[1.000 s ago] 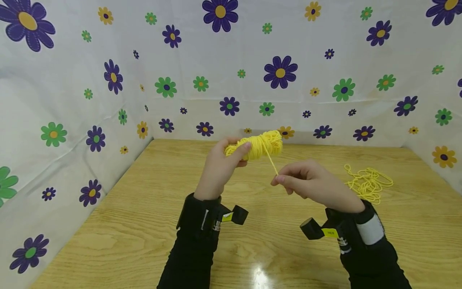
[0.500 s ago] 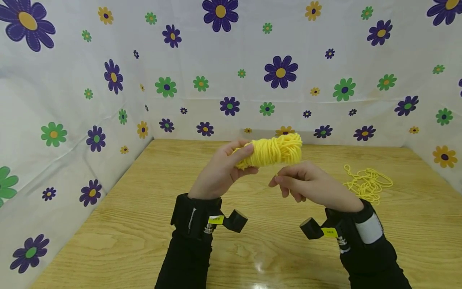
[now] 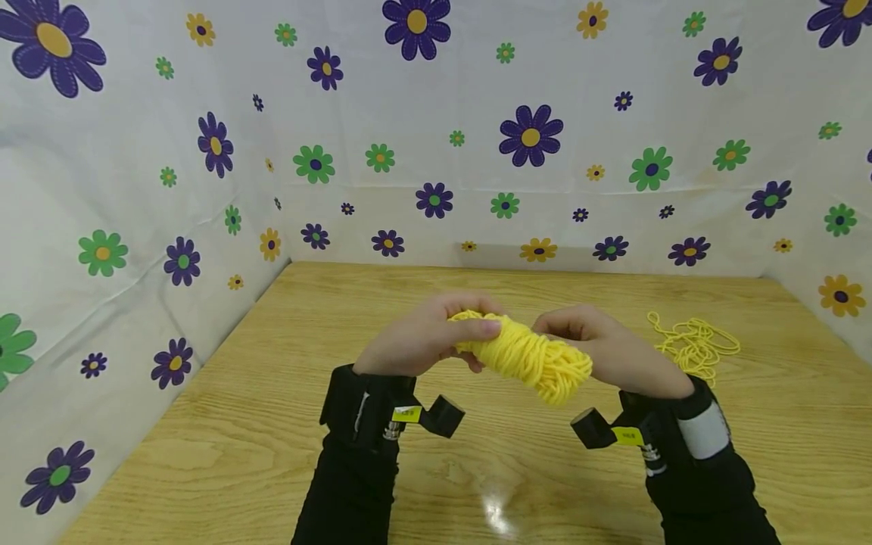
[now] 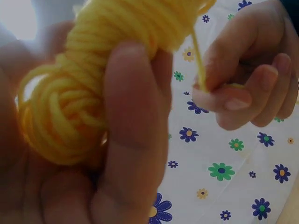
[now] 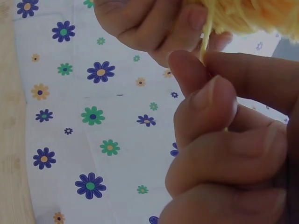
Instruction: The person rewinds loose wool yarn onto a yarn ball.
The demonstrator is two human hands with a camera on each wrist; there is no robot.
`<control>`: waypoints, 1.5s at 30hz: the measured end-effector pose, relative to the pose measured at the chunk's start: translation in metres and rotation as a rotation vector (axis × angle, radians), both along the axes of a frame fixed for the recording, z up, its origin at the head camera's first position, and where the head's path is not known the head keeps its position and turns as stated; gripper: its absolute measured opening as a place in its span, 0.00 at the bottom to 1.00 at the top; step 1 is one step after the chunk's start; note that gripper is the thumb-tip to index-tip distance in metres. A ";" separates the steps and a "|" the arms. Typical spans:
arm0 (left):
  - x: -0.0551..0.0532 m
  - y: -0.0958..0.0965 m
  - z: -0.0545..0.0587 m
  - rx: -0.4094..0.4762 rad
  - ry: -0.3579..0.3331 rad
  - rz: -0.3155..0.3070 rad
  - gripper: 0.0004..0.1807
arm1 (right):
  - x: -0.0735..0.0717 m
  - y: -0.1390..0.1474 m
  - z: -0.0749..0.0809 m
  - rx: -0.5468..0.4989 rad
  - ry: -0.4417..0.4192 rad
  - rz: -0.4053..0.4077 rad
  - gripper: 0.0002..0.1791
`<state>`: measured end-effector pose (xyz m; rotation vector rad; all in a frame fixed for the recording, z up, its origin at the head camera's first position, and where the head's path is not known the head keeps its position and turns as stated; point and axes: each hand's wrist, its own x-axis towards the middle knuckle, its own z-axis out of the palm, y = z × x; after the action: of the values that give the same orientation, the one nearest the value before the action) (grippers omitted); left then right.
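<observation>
Two hands mid-worktop: left hand (image 3: 415, 342) fingers curled round yellow yarn bundle (image 3: 538, 359); right hand (image 3: 606, 350) pinches strand (image 4: 198, 60). Loose yarn pile (image 3: 695, 344) at 3 o'clock, apart, near worktop (image 3: 204, 424) right edge.

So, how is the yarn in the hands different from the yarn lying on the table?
The wound bundle is thick and tightly wrapped; the loose yarn is thin, tangled loops. The bundle is held above the wooden table by the left hand, while the right hand pinches its strand; the loose yarn lies untouched. Both are yellow.
</observation>
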<state>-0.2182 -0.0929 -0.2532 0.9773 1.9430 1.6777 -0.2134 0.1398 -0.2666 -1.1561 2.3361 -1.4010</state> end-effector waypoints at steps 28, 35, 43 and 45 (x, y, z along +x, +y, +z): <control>-0.004 0.003 -0.009 -0.366 0.223 0.359 0.12 | 0.004 0.002 0.002 -0.030 0.000 -0.270 0.12; -0.008 0.005 -0.013 -0.409 0.271 0.501 0.16 | 0.005 0.002 0.005 -0.047 -0.020 -0.290 0.13; -0.012 0.006 -0.015 -0.385 0.265 0.655 0.23 | 0.008 0.002 0.008 -0.046 -0.014 -0.301 0.13; -0.013 0.006 -0.015 -0.348 0.241 0.700 0.23 | 0.009 0.002 0.008 -0.043 -0.013 -0.306 0.13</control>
<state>-0.2315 -0.0864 -0.2687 0.3922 2.8474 1.4834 -0.2044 0.1421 -0.2588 -0.8199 2.5686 -1.5536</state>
